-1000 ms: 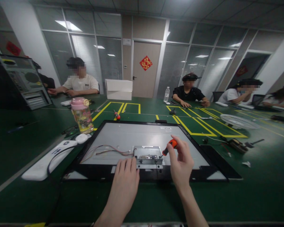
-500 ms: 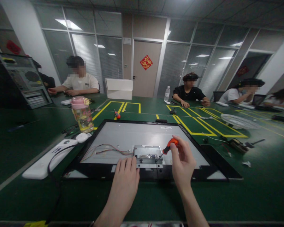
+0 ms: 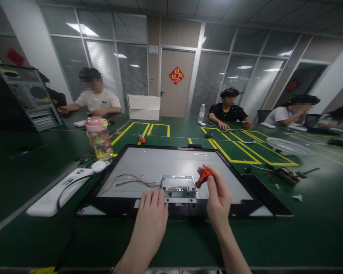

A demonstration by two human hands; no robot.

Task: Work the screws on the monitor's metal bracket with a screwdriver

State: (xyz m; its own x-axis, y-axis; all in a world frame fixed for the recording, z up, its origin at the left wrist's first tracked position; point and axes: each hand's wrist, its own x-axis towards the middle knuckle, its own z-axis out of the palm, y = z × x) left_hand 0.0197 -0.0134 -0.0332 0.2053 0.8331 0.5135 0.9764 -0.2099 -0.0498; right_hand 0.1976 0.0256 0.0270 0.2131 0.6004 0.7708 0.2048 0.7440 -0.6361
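Note:
A flat display panel lies back side up in front of me, with a black frame around its grey metal back. Near its front edge sits a metal bracket with a row of connector ports. Thin cables run from the bracket's left side. My left hand lies flat, fingers out, against the bracket's left front corner. In my right hand is a red and black screwdriver, slanting down to the left. Its tip is at the bracket's right end; whether it sits in a screw is too small to tell.
Left of the panel are a white power bank with a black cable and a pink-lidded bottle. A dark phone-like slab touches the right side. A computer case stands far left. Several people sit across the green table.
My right hand has turned and shifted slightly left around the screwdriver, whose handle now sits a little lower. The left hand stays put.

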